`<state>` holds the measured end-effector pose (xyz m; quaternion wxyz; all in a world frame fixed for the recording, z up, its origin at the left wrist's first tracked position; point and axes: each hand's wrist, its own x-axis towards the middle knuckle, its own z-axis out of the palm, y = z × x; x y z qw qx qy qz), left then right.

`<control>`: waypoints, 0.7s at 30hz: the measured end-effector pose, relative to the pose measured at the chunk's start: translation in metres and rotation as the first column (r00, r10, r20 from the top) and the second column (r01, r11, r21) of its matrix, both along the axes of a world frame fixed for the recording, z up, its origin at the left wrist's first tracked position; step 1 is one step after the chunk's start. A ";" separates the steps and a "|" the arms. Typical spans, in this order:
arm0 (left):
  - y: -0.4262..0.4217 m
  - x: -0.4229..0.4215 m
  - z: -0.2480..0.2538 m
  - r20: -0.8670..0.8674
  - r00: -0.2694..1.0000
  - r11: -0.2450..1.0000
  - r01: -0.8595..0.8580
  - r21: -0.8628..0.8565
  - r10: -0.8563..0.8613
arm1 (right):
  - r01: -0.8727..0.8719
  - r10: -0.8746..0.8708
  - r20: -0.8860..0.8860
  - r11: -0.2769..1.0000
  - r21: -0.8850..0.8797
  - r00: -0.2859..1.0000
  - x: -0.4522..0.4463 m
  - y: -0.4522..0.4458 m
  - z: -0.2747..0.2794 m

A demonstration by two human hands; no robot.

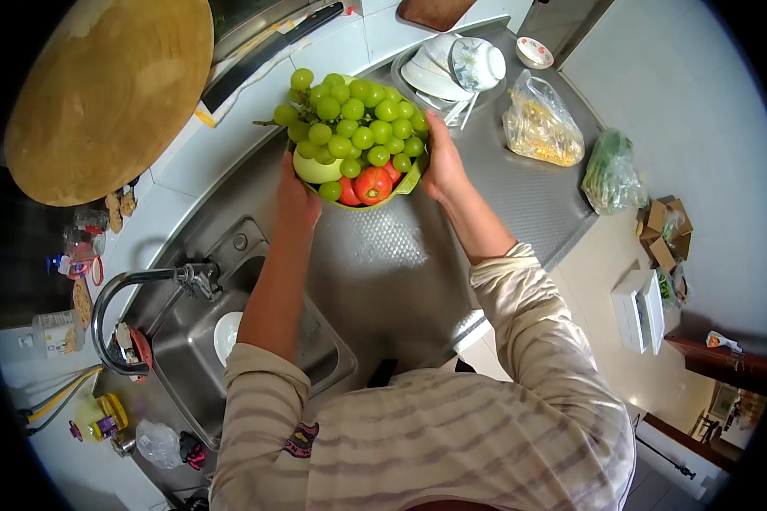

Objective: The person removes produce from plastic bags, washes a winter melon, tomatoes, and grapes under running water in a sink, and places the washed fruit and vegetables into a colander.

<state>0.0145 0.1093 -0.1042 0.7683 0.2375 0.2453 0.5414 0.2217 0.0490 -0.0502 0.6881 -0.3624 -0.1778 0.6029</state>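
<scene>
Between my two hands is a green bowl (407,180) heaped with fruit. A large bunch of green grapes (362,119) covers most of it. Under the grapes, red tomatoes (372,185) and a pale green round fruit (315,168) show at the near side. My left hand (300,189) is closed on the bowl's left side, its fingers mostly hidden. On the right side, my right hand (443,157) grips the rim, thumb up near the grapes. The bowl is over the steel counter (383,272); whether it touches the counter I cannot tell.
A steel sink (179,366) with a faucet (136,277) and a white dish (227,335) lies left. Stacked bowls (477,64) and a bag of yellow food (544,123) stand at the back right. A knife (268,55) and round cutting board (111,94) are along the wall.
</scene>
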 end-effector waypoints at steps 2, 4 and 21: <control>0.004 0.004 -0.011 -0.031 0.999 0.995 -0.020 -0.093 0.017 | -0.027 0.027 -0.003 1.000 -0.005 1.000 0.002 0.006 -0.003; 0.007 0.008 -0.017 -0.044 0.999 0.993 -0.030 -0.115 0.025 | -0.044 0.042 -0.031 0.996 -0.073 0.999 0.007 0.009 -0.007; 0.030 0.018 -0.014 -0.153 0.987 0.992 0.029 -0.121 -0.047 | 0.074 -0.078 0.041 0.993 0.095 0.996 0.019 0.037 -0.051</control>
